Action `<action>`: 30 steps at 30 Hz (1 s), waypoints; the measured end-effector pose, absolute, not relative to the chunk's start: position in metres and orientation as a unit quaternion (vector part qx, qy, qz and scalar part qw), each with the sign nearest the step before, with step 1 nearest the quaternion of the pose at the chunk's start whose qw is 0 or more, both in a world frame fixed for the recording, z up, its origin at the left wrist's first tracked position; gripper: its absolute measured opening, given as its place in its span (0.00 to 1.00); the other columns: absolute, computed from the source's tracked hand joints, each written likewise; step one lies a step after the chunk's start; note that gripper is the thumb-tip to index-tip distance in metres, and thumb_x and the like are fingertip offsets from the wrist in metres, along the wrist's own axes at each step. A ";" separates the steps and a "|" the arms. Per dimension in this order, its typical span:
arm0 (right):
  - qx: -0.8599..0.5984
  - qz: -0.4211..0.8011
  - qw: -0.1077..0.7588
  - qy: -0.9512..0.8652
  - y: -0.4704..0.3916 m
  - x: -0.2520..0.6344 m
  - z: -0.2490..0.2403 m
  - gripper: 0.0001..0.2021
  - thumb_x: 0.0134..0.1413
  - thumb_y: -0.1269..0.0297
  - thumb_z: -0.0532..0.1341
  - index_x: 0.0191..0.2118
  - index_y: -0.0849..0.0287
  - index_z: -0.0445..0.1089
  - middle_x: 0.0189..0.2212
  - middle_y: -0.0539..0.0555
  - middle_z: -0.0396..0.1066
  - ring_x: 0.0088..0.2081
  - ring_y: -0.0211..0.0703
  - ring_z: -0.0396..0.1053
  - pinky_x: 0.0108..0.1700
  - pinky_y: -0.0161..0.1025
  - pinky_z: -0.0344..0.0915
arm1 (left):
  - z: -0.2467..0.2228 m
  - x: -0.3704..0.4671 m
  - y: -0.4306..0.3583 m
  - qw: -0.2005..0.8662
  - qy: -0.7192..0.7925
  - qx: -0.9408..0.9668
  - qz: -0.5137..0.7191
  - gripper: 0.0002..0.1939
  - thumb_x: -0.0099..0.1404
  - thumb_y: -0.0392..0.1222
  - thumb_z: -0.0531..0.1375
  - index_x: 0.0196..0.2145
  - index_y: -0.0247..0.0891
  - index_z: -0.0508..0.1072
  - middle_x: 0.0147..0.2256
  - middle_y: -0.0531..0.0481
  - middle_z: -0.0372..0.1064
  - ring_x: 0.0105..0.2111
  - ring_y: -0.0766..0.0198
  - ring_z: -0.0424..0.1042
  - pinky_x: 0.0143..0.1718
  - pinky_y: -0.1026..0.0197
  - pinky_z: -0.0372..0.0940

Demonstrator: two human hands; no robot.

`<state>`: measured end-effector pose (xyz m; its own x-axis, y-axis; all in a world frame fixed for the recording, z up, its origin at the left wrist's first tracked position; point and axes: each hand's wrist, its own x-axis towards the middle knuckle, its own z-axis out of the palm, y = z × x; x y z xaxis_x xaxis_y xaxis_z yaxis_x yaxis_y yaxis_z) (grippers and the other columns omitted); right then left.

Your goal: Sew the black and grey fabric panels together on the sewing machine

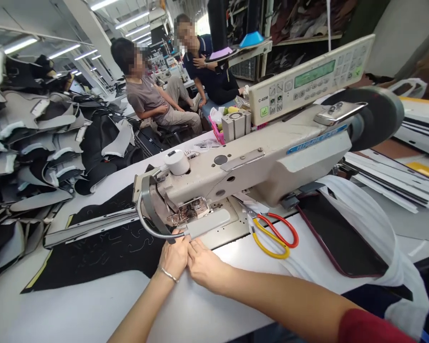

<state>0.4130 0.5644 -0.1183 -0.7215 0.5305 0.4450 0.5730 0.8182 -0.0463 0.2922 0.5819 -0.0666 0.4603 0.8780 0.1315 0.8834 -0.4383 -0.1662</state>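
Just beyond the fingertips lay the sewing machine's lamp head [207, 224], and there both hands met: left hand [173, 257] and right hand [204, 265], fingers curled together, grip unclear; black fabric [103, 247] spread leftward, scissors [273, 234] rightward.

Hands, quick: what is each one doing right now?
Left hand: curled at the sewing machine lamp, grip cannot be told.
Right hand: fingers at the table edge, grip cannot be told.

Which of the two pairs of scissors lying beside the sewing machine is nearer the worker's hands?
The yellow-handled scissors: they lie closer to the right hand than the red-handled scissors, which sit just behind them.
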 end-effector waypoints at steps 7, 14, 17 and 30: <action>-0.289 -0.003 0.236 -0.928 0.560 0.406 -0.122 0.16 0.52 0.71 0.52 0.45 0.77 0.64 0.46 0.71 0.62 0.50 0.56 0.58 0.53 0.51 0.52 | -0.066 0.286 0.574 0.071 -0.535 -0.841 -0.033 0.16 0.58 0.33 0.48 0.38 0.42 0.72 0.30 0.47 0.69 0.35 0.61 0.66 0.36 0.63 0.66; -0.278 0.101 0.229 -0.927 0.582 0.408 -0.118 0.20 0.44 0.71 0.53 0.45 0.75 0.64 0.43 0.66 0.64 0.48 0.54 0.57 0.53 0.49 0.53 | -0.058 0.281 0.596 -0.042 -0.498 -0.861 -0.093 0.18 0.56 0.29 0.45 0.27 0.40 0.72 0.32 0.49 0.70 0.35 0.65 0.66 0.44 0.60 0.64; -0.265 0.118 0.210 -0.934 0.588 0.408 -0.114 0.20 0.43 0.71 0.52 0.45 0.74 0.64 0.43 0.65 0.65 0.48 0.53 0.57 0.53 0.48 0.52 | -0.055 0.283 0.604 -0.079 -0.506 -0.853 -0.106 0.17 0.55 0.29 0.44 0.25 0.41 0.71 0.30 0.51 0.70 0.36 0.65 0.66 0.46 0.59 0.62; -0.288 0.125 0.232 -0.921 0.591 0.406 -0.116 0.24 0.45 0.77 0.49 0.52 0.71 0.58 0.47 0.64 0.62 0.48 0.46 0.59 0.54 0.46 0.52 | -0.066 0.278 0.617 -0.018 -0.513 -0.849 -0.126 0.15 0.56 0.30 0.45 0.23 0.38 0.70 0.27 0.49 0.69 0.28 0.63 0.66 0.39 0.58 0.66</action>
<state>0.4064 0.5909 -0.1159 -0.7269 0.5880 0.3548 0.4718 0.8030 -0.3643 0.2781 0.6171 -0.0665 0.4424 0.8752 0.1959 0.8662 -0.4735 0.1594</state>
